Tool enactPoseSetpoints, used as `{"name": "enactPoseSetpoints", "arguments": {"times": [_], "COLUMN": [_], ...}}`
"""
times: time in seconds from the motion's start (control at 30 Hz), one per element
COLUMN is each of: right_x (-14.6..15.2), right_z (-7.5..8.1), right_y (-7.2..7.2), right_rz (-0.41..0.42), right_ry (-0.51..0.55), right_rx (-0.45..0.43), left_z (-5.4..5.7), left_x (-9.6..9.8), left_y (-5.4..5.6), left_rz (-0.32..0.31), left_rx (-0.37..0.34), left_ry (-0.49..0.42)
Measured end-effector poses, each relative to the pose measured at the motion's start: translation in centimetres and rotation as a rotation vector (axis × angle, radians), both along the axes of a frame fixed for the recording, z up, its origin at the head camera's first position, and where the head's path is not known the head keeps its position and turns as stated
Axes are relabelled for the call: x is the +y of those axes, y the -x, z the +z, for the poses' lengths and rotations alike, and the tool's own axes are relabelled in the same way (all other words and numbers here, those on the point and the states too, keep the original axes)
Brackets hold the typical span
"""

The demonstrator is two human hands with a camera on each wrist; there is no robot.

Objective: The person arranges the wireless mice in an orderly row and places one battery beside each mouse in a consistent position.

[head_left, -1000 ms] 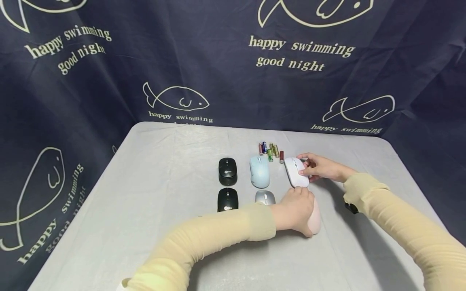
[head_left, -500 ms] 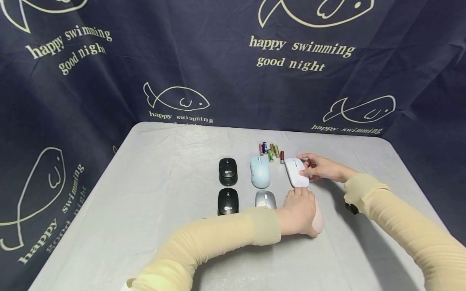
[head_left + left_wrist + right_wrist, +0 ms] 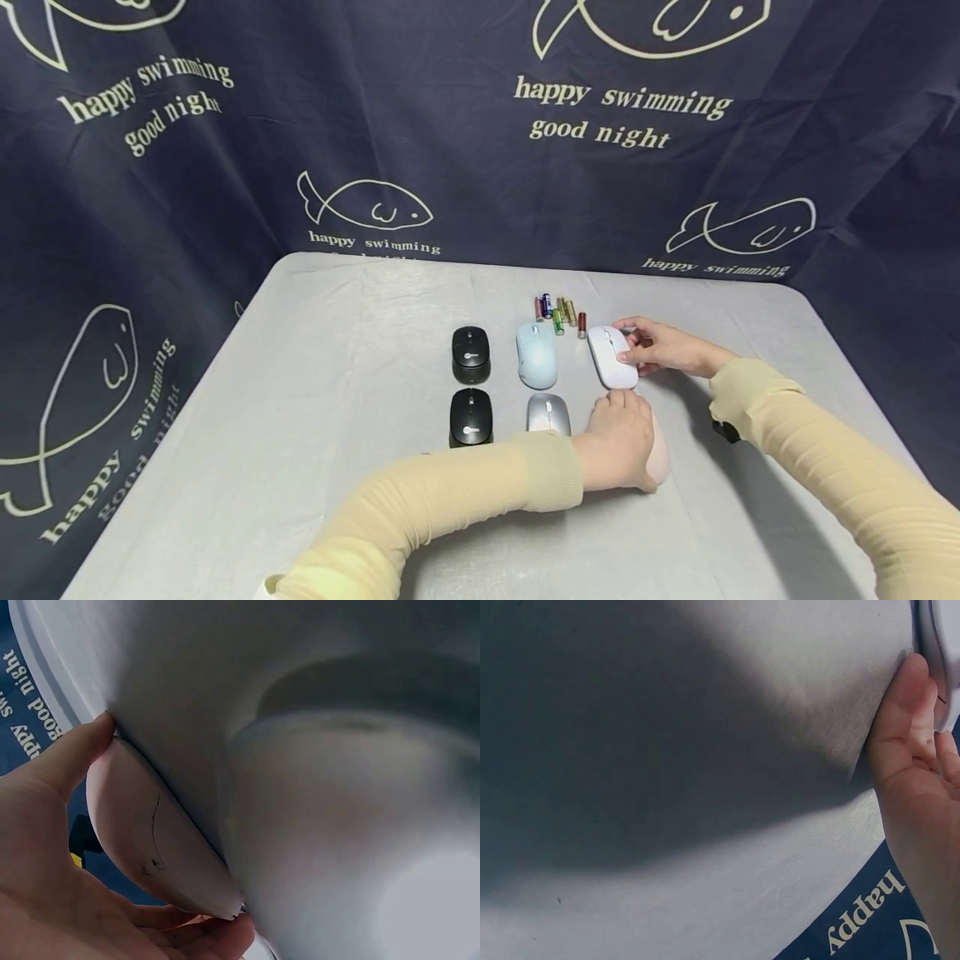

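Note:
My left hand point(image 3: 621, 440) grips a pink computer mouse point(image 3: 161, 832) by its two ends; in the left wrist view the thumb is at one end and the fingertips are at the other. In the head view the hand covers most of this mouse. My right hand point(image 3: 667, 346) holds a white mouse point(image 3: 612, 358) by its right side, just behind the pink one. At the edge of the right wrist view only a strip of the white mouse point(image 3: 949, 645) shows. To the left stand a light blue mouse point(image 3: 537, 358) and a silver mouse point(image 3: 548, 413), the latter partly behind my left sleeve.
Two black mice, the far one point(image 3: 471, 352) and the near one point(image 3: 471, 417), sit farther left. Several small batteries point(image 3: 558, 312) of mixed colours lie behind the mice. A dark blue printed curtain point(image 3: 480, 150) rises beyond the grey-white table point(image 3: 300, 400).
My left hand has shifted slightly to the right with the pink mouse, showing more of the silver one. The right hand and the white mouse look still.

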State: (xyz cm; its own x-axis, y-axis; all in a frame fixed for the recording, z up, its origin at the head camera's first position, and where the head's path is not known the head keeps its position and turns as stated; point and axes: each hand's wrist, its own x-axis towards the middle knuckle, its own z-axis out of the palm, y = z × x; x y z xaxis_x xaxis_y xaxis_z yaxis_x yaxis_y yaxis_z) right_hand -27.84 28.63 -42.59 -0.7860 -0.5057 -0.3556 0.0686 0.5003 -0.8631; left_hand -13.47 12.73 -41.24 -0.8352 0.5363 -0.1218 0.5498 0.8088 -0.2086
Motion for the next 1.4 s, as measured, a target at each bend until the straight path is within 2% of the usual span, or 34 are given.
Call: {"name": "enactPoseSetpoints", "arguments": {"times": [0.17,0.37,0.6,0.77,0.93,1.07,1.27,1.4], "right_x": [0.0,0.1,0.3,0.1,0.0,0.0,-0.1,-0.1], "right_z": [0.0,0.0,-0.3,-0.2,0.0,0.0,0.3,0.1], "right_y": [0.0,0.0,0.1,0.0,-0.1,-0.1,-0.3,-0.2], "right_rz": [-0.008,-0.001,-0.001,-0.013,-0.015,-0.02,-0.02,-0.023], "right_ry": [-0.007,-0.009,-0.011,-0.009,-0.008,-0.017,-0.017,-0.018], "right_rx": [-0.003,0.002,0.006,0.007,0.001,0.0,0.004,0.008], "left_z": [0.2,1.0,2.6,4.4,6.1,6.9,7.3,7.5], "left_x": [-0.3,-0.9,-2.0,-3.5,-5.5,-6.9,-8.4,-9.6], "left_y": [0.3,1.1,1.6,2.4,3.9,5.3,7.5,9.3], "left_rz": [-0.021,-0.051,-0.084,-0.118,-0.131,-0.132,-0.199,-0.207], "left_rx": [-0.025,-0.114,-0.169,-0.199,-0.205,-0.185,-0.152,-0.147], "left_ry": [-0.011,-0.032,-0.056,-0.102,-0.148,-0.157,-0.149,-0.158]}}
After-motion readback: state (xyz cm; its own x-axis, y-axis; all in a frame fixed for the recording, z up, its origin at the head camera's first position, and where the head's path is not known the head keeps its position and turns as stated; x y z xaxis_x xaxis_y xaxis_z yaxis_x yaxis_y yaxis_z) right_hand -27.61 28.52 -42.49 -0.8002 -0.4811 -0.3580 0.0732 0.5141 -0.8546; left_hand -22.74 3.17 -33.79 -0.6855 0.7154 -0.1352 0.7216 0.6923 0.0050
